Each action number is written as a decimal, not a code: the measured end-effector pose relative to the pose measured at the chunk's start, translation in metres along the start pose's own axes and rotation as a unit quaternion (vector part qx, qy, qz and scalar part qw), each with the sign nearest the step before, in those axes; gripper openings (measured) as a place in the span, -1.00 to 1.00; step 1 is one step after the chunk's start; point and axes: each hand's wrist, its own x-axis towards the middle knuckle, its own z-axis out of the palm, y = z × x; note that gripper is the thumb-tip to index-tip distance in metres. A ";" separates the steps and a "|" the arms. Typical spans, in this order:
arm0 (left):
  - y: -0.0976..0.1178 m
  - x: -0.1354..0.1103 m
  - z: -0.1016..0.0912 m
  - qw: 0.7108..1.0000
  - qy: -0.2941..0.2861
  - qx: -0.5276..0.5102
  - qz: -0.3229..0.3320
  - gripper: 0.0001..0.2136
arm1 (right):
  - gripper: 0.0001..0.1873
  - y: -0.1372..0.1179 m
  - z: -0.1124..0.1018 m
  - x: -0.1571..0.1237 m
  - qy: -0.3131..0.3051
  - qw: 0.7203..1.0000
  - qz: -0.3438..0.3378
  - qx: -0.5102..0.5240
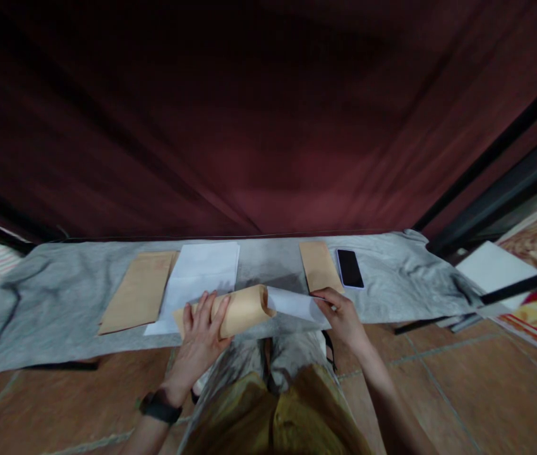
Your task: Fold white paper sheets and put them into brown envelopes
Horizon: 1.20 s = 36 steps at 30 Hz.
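My left hand (205, 325) lies across a brown paper envelope (244, 309), fingers over its top and thumb along the near side. The envelope bulges at its right end, where the mouth gapes. A folded white sheet of paper (294, 303) reaches into or right up against that mouth; the exact overlap is hidden. Its right end is pinched between the thumb and fingers of my right hand (339, 313). Behind my left hand is a stack of white paper (205, 268), and left of it a pile of brown envelopes (138, 291).
Another brown envelope (320, 265) lies beyond my right hand, beside a phone (350, 268) with a dark screen. Grey cloth (401, 278) covers the narrow bench. A dark red curtain (268, 158) hangs behind it. Dark metal bars (500, 183) stand at the right.
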 end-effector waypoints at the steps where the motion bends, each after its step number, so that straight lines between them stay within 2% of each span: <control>1: -0.001 0.001 0.000 1.000 -0.006 0.003 0.004 -0.14 | -0.75 0.001 0.000 0.000 -0.009 1.000 -0.001 -0.007; 11: -0.001 0.007 0.005 0.998 -0.059 0.012 0.022 -0.10 | -0.76 0.017 0.004 0.009 -0.078 0.996 0.017 -0.042; 16: -0.001 0.006 0.008 0.997 -0.078 0.007 0.019 -0.06 | -0.75 0.033 0.012 0.010 -0.061 0.996 0.046 -0.052; 20: -0.002 0.008 0.008 0.995 -0.096 0.011 0.023 -0.04 | -0.73 0.044 0.017 0.009 -0.077 0.994 0.063 -0.048; 30: -0.005 0.008 0.010 0.996 -0.091 0.005 0.027 -0.07 | -0.70 0.054 0.016 0.013 -0.106 0.987 0.096 -0.073; 36: -0.003 0.010 0.005 0.994 -0.101 0.009 0.035 -0.07 | -0.70 0.053 0.018 0.018 -0.130 0.984 0.089 -0.078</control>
